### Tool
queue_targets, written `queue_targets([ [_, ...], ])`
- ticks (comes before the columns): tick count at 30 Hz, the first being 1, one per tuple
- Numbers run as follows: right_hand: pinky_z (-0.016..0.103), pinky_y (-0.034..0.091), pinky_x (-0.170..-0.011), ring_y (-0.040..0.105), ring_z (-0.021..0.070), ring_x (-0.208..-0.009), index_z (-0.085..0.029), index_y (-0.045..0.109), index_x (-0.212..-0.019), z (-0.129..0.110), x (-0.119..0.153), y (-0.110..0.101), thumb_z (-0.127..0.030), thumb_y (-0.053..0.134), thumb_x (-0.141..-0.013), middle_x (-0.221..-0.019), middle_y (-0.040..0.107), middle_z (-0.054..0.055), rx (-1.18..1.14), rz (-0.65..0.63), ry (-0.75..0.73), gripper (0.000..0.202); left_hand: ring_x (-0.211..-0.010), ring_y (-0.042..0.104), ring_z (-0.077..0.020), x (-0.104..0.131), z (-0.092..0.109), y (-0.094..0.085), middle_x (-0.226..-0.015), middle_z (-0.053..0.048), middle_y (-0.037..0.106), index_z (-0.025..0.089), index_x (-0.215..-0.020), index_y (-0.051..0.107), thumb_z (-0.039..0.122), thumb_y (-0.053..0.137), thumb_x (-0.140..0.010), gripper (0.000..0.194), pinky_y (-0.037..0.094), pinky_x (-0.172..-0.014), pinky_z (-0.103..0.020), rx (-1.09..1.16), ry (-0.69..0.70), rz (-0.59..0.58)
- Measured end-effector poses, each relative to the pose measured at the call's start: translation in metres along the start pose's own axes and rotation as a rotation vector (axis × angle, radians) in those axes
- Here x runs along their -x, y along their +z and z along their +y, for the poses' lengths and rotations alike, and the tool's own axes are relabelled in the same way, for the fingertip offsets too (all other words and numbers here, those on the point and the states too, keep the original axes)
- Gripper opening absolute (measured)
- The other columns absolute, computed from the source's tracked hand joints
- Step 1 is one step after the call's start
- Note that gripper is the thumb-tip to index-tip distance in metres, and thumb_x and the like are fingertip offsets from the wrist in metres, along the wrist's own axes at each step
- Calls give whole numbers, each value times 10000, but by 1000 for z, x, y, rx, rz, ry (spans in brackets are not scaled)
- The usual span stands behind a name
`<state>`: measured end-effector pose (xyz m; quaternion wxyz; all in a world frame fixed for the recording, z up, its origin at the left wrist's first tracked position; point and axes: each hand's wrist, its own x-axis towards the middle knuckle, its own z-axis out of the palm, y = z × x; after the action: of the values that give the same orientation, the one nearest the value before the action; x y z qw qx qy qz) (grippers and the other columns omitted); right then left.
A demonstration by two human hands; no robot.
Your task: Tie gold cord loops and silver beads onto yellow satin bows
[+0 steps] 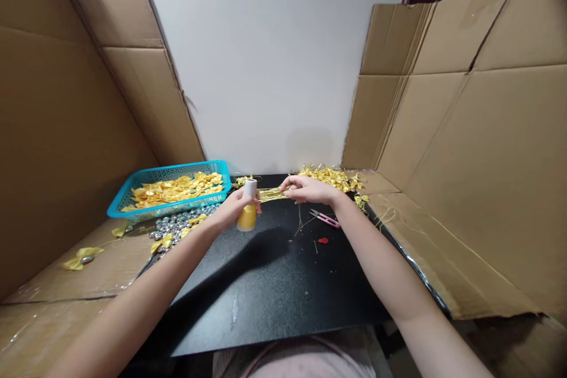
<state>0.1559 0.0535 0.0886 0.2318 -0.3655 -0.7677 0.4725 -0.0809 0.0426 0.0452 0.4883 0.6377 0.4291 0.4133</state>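
My left hand is closed around a cone spool of yellow thread with a white top, held upright over the black table. A bundle of gold strings stretches between my hands. At its right end, the fingers of my right hand are pinched together on the strings. Thin thread ends hang beneath that hand. Close by on the table lie pink-handled thread snips, a red piece and what looks like a needle.
A blue basket of yellow bows stands at the left. Silver beads and loose bows lie before it. A heap of yellow bows with strings sits at the back right. Cardboard walls rise on both sides.
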Motion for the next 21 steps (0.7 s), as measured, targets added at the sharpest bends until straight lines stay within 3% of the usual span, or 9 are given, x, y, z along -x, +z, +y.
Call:
queue_targets([
  [3, 229, 412, -607, 443, 96, -604, -171, 585, -888, 0, 15, -5, -179, 576, -786, -639, 446, -57, 100, -51, 55, 102, -589, 577, -163, 9, -28, 1, -583, 34, 596, 192, -773, 521, 271, 611, -602, 209, 470, -625, -292, 69, -24, 94],
  [7, 233, 350, -580, 407, 100, -586, -157, 621, -906, -4, 28, -12, -168, 546, -811, -627, 440, -54, 294, -61, 38, 122, -616, 579, -151, 18, -46, 0, -633, 40, 575, 199, -739, 508, 211, 607, -580, 188, 469, -635, -282, 123, -3, 95],
  [13, 260, 402, -664, 520, 132, -704, -153, 631, -918, -11, 34, -32, -168, 518, -821, -781, 602, 19, 532, 24, 80, 150, -597, 537, -136, 24, -50, 0, -628, 38, 544, 203, -700, 495, 192, 567, -579, 142, 445, -593, -257, 119, 28, 77],
  [18, 282, 428, -703, 574, 157, -780, -162, 646, -902, -29, 46, -54, -283, 538, -842, -911, 673, 66, 569, 63, 162, 173, -608, 551, -133, 27, -49, -1, -644, 46, 551, 200, -732, 517, 199, 606, -582, 175, 468, -631, -267, 75, 44, 61],
  [21, 291, 426, -701, 576, 160, -774, -168, 648, -851, -41, 56, -65, -355, 553, -841, -879, 676, 63, 583, 113, 152, 210, -644, 584, -152, 31, -48, -3, -687, 37, 574, 200, -793, 534, 256, 679, -602, 246, 501, -683, -307, 6, 48, 25],
])
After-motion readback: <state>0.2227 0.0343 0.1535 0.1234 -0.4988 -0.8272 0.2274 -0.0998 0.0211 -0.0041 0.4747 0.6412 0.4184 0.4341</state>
